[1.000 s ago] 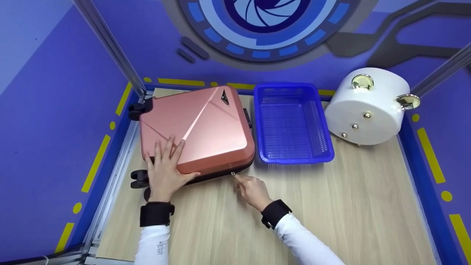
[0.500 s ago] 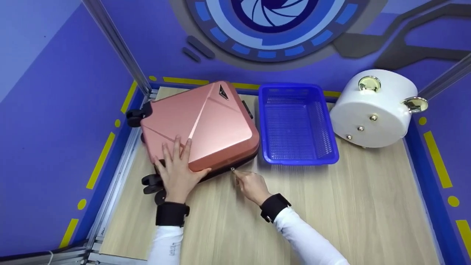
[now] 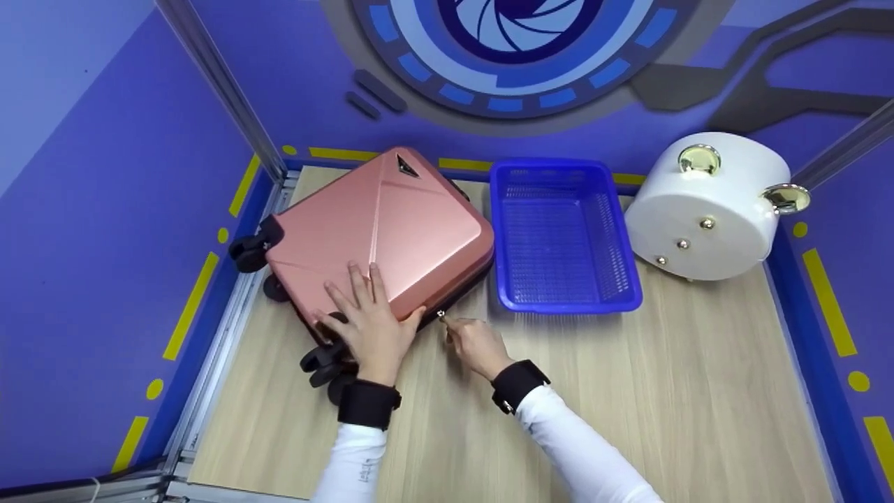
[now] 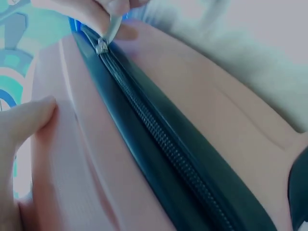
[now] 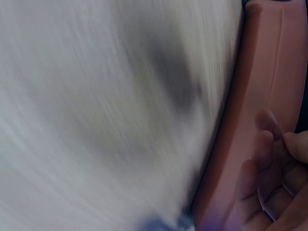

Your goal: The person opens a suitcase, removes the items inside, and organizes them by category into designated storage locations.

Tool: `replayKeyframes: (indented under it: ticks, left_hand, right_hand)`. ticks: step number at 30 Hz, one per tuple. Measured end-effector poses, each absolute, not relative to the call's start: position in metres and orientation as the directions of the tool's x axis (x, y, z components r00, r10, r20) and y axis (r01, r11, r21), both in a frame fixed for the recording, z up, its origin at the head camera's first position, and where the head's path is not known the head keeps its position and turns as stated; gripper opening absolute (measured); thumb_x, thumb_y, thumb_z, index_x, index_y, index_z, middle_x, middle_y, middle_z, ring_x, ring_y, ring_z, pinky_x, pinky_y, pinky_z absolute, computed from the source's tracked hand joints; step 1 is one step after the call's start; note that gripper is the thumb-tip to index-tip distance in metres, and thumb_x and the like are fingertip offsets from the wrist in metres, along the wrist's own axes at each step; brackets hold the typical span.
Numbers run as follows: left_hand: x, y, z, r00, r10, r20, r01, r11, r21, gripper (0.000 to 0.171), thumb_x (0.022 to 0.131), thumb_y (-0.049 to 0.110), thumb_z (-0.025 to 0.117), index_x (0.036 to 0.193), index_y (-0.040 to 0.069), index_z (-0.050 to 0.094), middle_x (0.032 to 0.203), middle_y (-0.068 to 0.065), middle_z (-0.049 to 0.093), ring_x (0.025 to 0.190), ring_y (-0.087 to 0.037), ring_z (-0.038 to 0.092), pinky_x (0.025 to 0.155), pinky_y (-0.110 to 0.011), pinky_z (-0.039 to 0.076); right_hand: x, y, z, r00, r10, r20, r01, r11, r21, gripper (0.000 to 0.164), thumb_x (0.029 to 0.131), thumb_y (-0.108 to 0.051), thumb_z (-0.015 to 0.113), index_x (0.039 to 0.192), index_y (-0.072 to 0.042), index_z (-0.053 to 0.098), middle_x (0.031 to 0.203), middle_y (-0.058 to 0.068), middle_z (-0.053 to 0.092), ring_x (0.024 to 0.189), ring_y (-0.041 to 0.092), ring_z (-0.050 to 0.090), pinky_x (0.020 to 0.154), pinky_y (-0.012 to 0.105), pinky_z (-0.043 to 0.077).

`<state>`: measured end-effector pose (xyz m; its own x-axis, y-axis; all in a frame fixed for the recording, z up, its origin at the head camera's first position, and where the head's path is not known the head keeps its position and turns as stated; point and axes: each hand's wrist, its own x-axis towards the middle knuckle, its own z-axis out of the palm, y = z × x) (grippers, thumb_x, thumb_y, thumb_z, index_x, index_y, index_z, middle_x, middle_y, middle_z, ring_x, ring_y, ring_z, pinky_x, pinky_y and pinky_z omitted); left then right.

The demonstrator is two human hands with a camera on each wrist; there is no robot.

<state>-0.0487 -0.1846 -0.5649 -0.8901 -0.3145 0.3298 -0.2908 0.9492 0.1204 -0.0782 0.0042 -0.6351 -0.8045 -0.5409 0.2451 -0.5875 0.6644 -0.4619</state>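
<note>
A pink hard-shell suitcase [image 3: 426, 230] with black wheels [image 3: 321, 363] lies flat and turned at an angle on the wooden table. My left hand [image 3: 374, 332] rests spread on its shell near the wheel end, thumb over the near edge. My right hand [image 3: 478, 346] pinches the metal zipper pull [image 3: 441, 314] on that near side. In the left wrist view, the pull [image 4: 114, 29] hangs from the slider [image 4: 102, 46], and the zipper teeth [image 4: 163, 139] run from there to the lower right. The right wrist view has curled fingers [image 5: 262, 149] against the shell.
Close by the suitcase's right corner stands a blue plastic basket [image 3: 567, 307]. A white round container [image 3: 705, 202] with gold feet and knobs lies on its side at the back right. Blue panel walls [image 3: 91, 230] and metal rails enclose the table [image 3: 628, 419].
The suitcase has turned counterclockwise, its near wheels swinging right and toward me. My left hand has moved right with it. The right hand keeps the zipper pull and has shifted slightly away from me.
</note>
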Motion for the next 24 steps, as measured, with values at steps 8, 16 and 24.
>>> replayKeyframes:
  ticks: [8, 16, 24]
  left_hand:
    - [-0.038, -0.206, -0.547, -0.976, -0.144, 0.166, -0.121, 0.982, 0.143, 0.112, 0.08, 0.061, 0.081, 0.166, 0.014, 0.027, 0.173, -0.017, 0.012, 0.152, -0.058, 0.013, 0.111, -0.083, 0.011]
    - [-0.019, -0.259, -0.532, -1.0, -0.007, 0.001, -0.006, 0.945, 0.327, 0.121, 0.073, 0.042, 0.094, 0.168, 0.026, 0.02, 0.175, -0.009, -0.002, 0.158, -0.046, -0.004, 0.111, -0.083, 0.004]
    - [-0.016, -0.262, -0.554, -0.984, -0.029, 0.177, 0.042, 0.923, 0.382, 0.113, 0.075, 0.049, 0.091, 0.166, 0.027, 0.027, 0.175, -0.006, 0.009, 0.158, -0.043, 0.0, 0.058, -0.055, 0.058]
  right_hand:
    - [-0.082, 0.012, -0.634, -0.813, -0.541, 0.215, -0.565, 0.643, -0.518, 0.03, 0.1, -0.003, 0.061, 0.127, -0.008, 0.074, 0.085, -0.001, 0.077, 0.08, 0.02, 0.075, 0.073, 0.041, 0.061]
    - [-0.084, 0.015, -0.632, -0.825, -0.526, 0.206, -0.549, 0.661, -0.512, 0.029, 0.1, -0.007, 0.061, 0.125, -0.012, 0.076, 0.085, -0.006, 0.076, 0.077, 0.017, 0.074, 0.068, 0.038, 0.06]
    - [-0.081, 0.013, -0.637, -0.835, -0.513, 0.197, -0.53, 0.656, -0.537, 0.03, 0.1, -0.005, 0.061, 0.127, -0.01, 0.074, 0.087, -0.004, 0.077, 0.079, 0.018, 0.075, 0.073, 0.039, 0.061]
